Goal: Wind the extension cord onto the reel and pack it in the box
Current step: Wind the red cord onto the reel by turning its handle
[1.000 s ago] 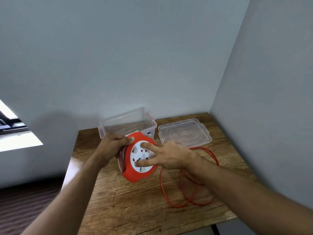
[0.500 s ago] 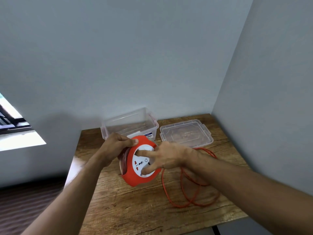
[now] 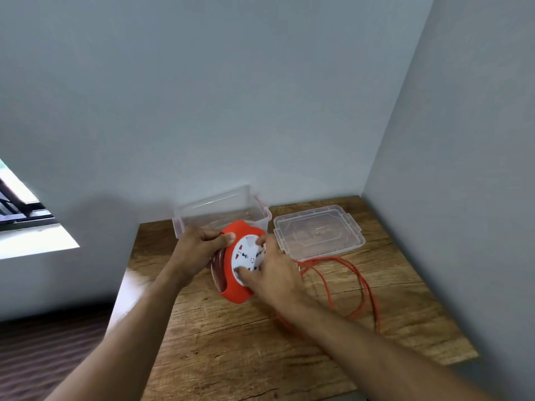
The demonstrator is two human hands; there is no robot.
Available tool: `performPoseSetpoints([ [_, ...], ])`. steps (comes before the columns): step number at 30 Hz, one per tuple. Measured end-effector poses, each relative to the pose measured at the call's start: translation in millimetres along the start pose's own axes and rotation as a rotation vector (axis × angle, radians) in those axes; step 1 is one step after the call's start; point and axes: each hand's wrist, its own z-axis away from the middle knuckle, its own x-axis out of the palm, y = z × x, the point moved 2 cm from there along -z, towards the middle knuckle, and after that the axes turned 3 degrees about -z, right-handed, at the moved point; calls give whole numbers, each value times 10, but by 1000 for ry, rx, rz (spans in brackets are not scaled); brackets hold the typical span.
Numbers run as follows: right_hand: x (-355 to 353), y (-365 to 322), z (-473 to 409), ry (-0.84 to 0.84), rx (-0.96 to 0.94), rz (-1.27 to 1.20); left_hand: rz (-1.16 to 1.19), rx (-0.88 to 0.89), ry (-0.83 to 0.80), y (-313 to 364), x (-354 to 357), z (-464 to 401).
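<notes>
Gripping the red rim of the reel [image 3: 236,295], the left hand [image 3: 197,251] has its fingers curled over the upper edge at the reel's ten o'clock, thumb tip laid on the front flange. The right hand [image 3: 275,273] lies across the white socket face [image 3: 246,256], fingers spread and only lightly bent; one fingertip presses the face near one o'clock, the thumb presses near seven o'clock. Nothing is enclosed in this hand. The reel is held tilted on edge above the table [image 3: 231,348], its face turned toward the camera.

Wound turns of orange cord show dimly in the slot behind the front flange, at the reel's nine o'clock; how many turns cannot be made out. The loose extension cord [image 3: 359,273] lies in overlapping loops on the table at three to four o'clock from the reel. Its run to the reel is hidden under the right wrist and forearm, and no plug end can be made out.

The clear box [image 3: 223,206] stands open at twelve o'clock, just behind the reel, against the wall; the reel covers part of its front wall. The lid [image 3: 318,230] lies flat on the table at two o'clock, just beside the box. The near table edge is cut off by the forearms.
</notes>
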Motion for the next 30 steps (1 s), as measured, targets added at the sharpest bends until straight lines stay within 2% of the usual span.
performPoseSetpoints([
  [3, 145, -18, 127, -55, 144, -170, -23, -22, -7, -72, -9, 26],
  [5, 86, -11, 115, -110, 113, -130, -23, -33, -6, -112, -17, 59],
  [6, 28, 4, 93, -141, -1, -25, -11, -44, 10, -128, -19, 72],
  [10, -247, 141, 61, -317, -704, 550, 81, -98, 51, -141, -83, 87],
  [12, -348, 218, 37, -430, -849, 648, 64, -103, -15, -103, -108, 92],
  [15, -374, 209, -25, -496, -972, 692, 21, -103, -112, -56, -106, 95],
  [19, -353, 93, -101, -546, -1009, 759, 22, -120, -131, -50, -135, 100],
  [24, -385, 22, -89, -500, -1102, 773, -24, -112, -175, 36, -147, 98],
  [30, -211, 2, -74, -374, -920, 752, -66, -101, -97, 59, -132, 97],
])
